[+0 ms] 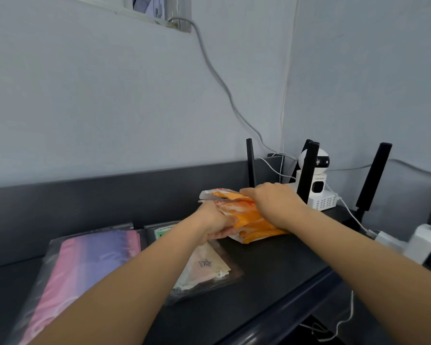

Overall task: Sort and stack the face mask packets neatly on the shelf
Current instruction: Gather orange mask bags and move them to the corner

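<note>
Observation, head view. I find the step in hand to be squaring up one colour group. Both hands are on a bundle of orange packets (251, 219), which sits toward the back of the dark shelf (271, 265), just short of the raised rear lip.

Left hand (215, 226): fingers curled round the bundle's near-left edge, gripping it. Right hand (271, 205): lying over the top from 3 o'clock, fingertips pinching the far edge of the uppermost packet.

Orientation: the bundle's long axis runs from about 10 o'clock to 4 o'clock. The pale sealed ends point to 10 o'clock and are fanned apart, not flush. The near corner appears to touch the shelf; I cannot tell whether the far end is lifted.

Other stock: a pink and purple packet (85, 265) lies flat at 8 o'clock from the bundle, well apart. A beige packet (204, 267) lies at 6 o'clock, just beside it, partly under the left forearm. A green-labelled packet (163, 231) shows at 9 o'clock, mostly hidden.

Assessment: sorting is partly done; the orange stack is not yet neat. The next move calls for closing the fanned ends and setting the bundle down square to the rear lip.

Hazard: a white camera (316, 180) and black antennas (250, 160) stand near, at 1 to 2 o'clock.
</note>
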The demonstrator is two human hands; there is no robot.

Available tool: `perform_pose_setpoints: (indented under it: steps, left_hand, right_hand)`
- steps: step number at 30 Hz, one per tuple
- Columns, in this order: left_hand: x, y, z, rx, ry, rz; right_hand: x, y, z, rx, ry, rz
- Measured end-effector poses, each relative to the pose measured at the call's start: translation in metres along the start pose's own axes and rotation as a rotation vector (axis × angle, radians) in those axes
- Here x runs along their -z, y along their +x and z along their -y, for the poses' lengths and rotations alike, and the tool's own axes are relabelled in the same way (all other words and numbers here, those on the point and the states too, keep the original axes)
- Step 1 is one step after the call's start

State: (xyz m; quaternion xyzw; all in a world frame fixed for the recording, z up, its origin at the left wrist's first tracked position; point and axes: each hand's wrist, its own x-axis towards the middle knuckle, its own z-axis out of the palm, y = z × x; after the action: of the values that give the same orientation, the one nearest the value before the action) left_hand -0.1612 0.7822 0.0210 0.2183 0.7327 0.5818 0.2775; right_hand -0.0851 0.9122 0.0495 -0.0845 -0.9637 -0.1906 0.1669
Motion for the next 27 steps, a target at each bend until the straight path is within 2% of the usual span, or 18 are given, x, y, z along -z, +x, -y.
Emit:
perform_pose_setpoints:
  steps: [3, 12, 18, 22, 27]
  left_hand:
    - [0.002, 0.005, 0.001, -0.007, 0.136, -0.011]
    - [0.03, -0.004, 0.002, -0.006, 0.273, -0.103]
    - [0.071, -0.023, 0.004, -0.079, 0.418, -0.193]
    - [0.098, -0.044, 0.008, -0.119, 0.564, -0.262]
    - [0.14, -0.096, 0.02, -0.12, 0.784, -0.404]
  right_hand:
    - [-0.002, 0.002, -0.001, 0.004, 0.049, -0.002]
    - [0.001, 0.0, 0.008, -0.013, 0.155, 0.05]
    - [0.009, 0.008, 0.03, 0.052, 0.061, 0.082]
    - [0.016, 0.018, 0.044, 0.058, 0.069, 0.009]
    - [0.032, 0.03, 0.109, 0.208, 0.165, -0.063]
